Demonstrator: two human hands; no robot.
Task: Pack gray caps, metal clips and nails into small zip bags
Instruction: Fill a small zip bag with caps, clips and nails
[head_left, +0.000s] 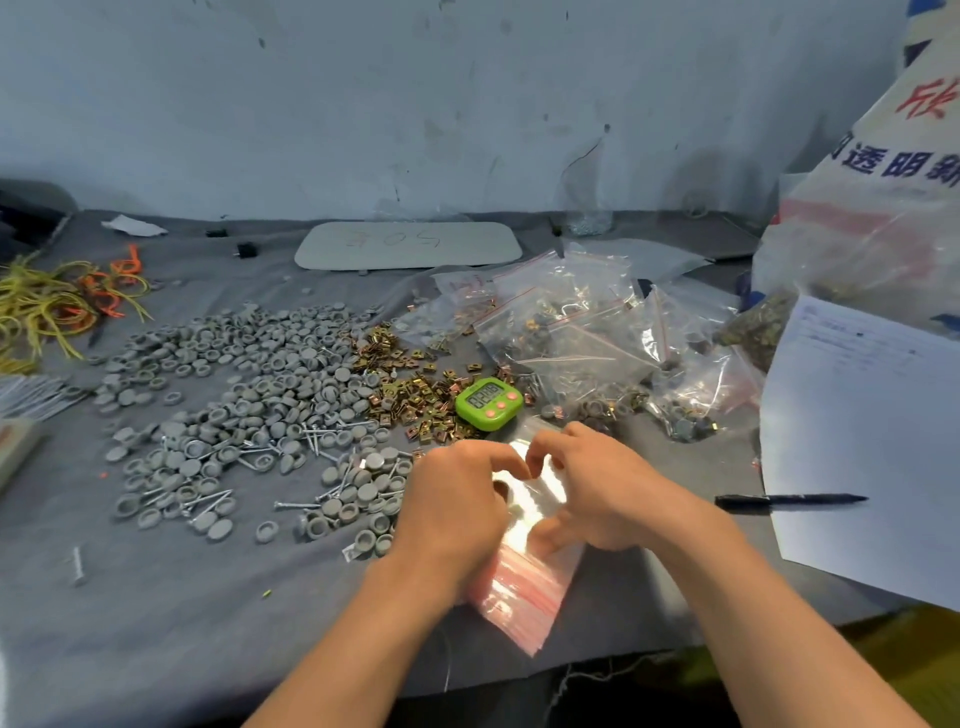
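A wide spread of gray caps (249, 384) covers the grey cloth, with nails (208, 501) scattered among its near part. Brassy metal clips (402, 382) lie in a heap right of the caps. A stack of small red-striped zip bags (524, 587) lies near the front edge. Above it, my left hand (452, 509) and my right hand (597, 488) both pinch one clear zip bag (527, 499) with curled fingers; a gray cap shows inside it. The bag's lower part is hidden behind my hands.
A green timer (488, 404) sits just beyond my hands. Filled zip bags (597, 338) pile up at the right. A white paper (867, 441) with a black pen (789, 500) lies at the right edge. Rubber bands (57, 301) lie far left, a white tray (408, 244) at the back.
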